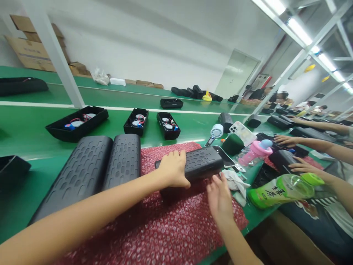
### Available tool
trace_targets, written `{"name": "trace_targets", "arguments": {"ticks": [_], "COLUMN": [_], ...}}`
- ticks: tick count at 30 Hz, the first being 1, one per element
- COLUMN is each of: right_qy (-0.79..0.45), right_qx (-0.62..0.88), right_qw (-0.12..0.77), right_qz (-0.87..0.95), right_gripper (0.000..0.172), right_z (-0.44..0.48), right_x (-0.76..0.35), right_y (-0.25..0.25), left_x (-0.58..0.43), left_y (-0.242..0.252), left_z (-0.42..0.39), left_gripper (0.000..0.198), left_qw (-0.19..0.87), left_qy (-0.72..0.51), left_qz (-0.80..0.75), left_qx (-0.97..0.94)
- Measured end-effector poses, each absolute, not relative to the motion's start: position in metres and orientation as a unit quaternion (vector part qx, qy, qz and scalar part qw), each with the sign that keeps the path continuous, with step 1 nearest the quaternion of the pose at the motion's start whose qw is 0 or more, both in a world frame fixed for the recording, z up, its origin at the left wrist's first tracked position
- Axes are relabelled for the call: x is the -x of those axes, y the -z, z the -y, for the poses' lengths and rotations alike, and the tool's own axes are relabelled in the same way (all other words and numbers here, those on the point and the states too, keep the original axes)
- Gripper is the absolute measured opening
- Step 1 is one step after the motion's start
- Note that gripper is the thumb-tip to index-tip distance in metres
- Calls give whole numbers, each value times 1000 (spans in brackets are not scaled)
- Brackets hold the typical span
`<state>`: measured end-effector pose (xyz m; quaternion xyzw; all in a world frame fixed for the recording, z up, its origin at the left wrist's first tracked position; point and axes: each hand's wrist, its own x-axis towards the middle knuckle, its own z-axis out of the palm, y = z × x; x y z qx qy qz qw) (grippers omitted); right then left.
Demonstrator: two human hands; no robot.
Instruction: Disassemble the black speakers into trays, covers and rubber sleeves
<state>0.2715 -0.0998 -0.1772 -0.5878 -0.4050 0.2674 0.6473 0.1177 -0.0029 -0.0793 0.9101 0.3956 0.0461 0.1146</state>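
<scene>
My left hand (173, 170) is wrapped over the left part of a black speaker housing (204, 160) with an oval-patterned grille, thumb on its near side. The housing lies on red bubble wrap (176, 224). My right hand (220, 197) is open by the near right edge of the housing, fingers stretched up; whether its fingertips touch the housing I cannot tell. To the left, a larger grille housing (79, 167) and a narrower one (124, 160) lie side by side, partly behind my left forearm.
Open shells with drivers and wires, such as a black shell (168, 126), stand on the green belt (110, 152). To the right are a phone (224, 157), a white cloth (234, 180), a pink bottle (255, 151) and a green drink bottle (284, 189). Beyond, a co-worker's hands (306, 165) handle black parts.
</scene>
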Motion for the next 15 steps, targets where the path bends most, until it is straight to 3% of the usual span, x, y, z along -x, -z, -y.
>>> {"name": "trace_targets", "arguments": {"ticks": [3, 7, 11, 13, 15], "right_qy": [-290, -326, -395, -388, -379], "right_qx": [535, 437, 299, 268, 247], "right_qw": [703, 772, 690, 624, 583], "right_qz": [367, 326, 527, 623, 676], "right_gripper": [72, 115, 154, 158, 155], "right_z": [89, 83, 81, 77, 76], "right_x": [-237, -218, -211, -207, -201], "right_y": [150, 107, 106, 118, 131], "left_x": [-108, -75, -38, -30, -29], "left_y": [76, 83, 89, 88, 88], "left_z": [33, 71, 76, 74, 75], "left_gripper": [89, 81, 97, 109, 103], "left_qw": [85, 109, 333, 406, 439], "left_qy": [-105, -288, -405, -486, -540], "left_qz": [-414, -395, -313, -234, -176], "left_qx": [-900, -866, -792, -737, -696]}}
